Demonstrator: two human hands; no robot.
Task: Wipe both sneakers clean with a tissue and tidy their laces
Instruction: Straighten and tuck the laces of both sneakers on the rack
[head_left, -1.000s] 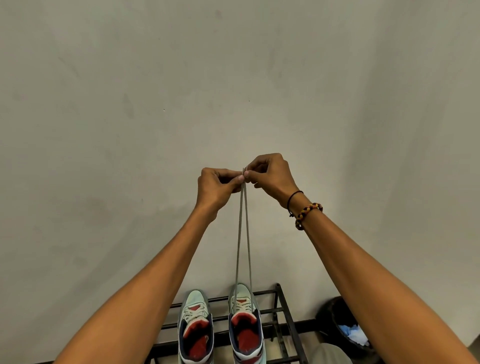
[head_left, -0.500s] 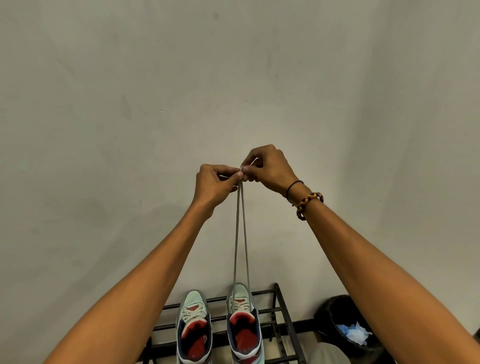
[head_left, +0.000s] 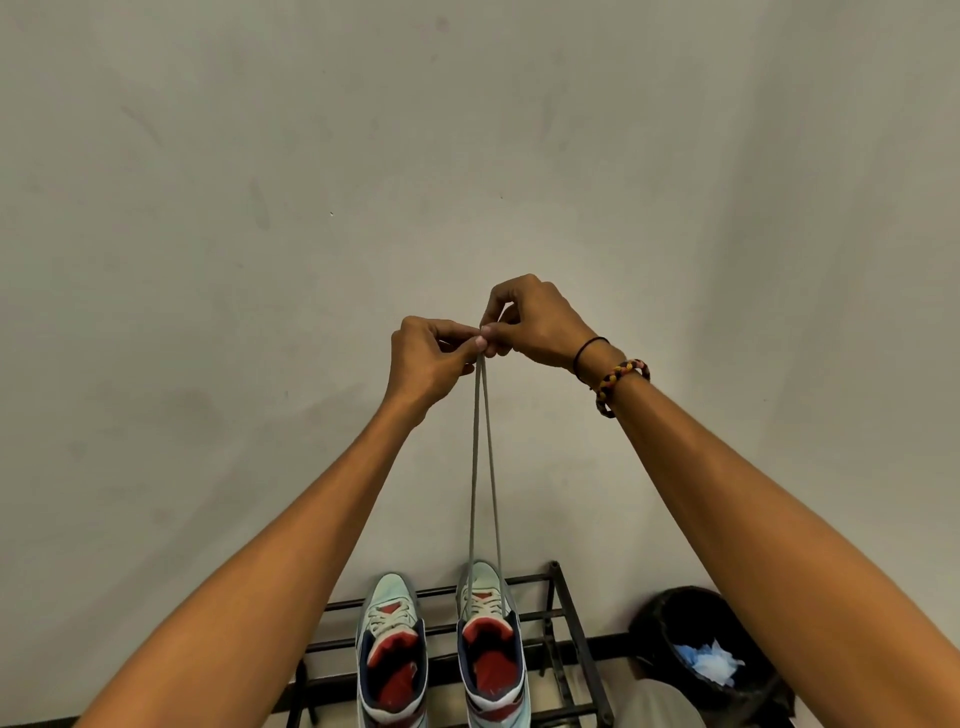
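both hands, left hand (head_left: 428, 364) and right hand (head_left: 535, 325), pinch the laces (head_left: 480, 467) of the right sneaker (head_left: 491, 644), pulled up taut. left sneaker (head_left: 392, 649) looks laced already, and crumpled tissue (head_left: 709, 665) sits in the bin (head_left: 670, 618), so probably near the end.

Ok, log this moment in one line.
step: tidying laces | left hand: pinches laces | right hand: pinches laces | right sneaker: on rack | left sneaker: untouched

sneakers (head_left: 441, 649) on rack (head_left: 571, 613), seemingly.
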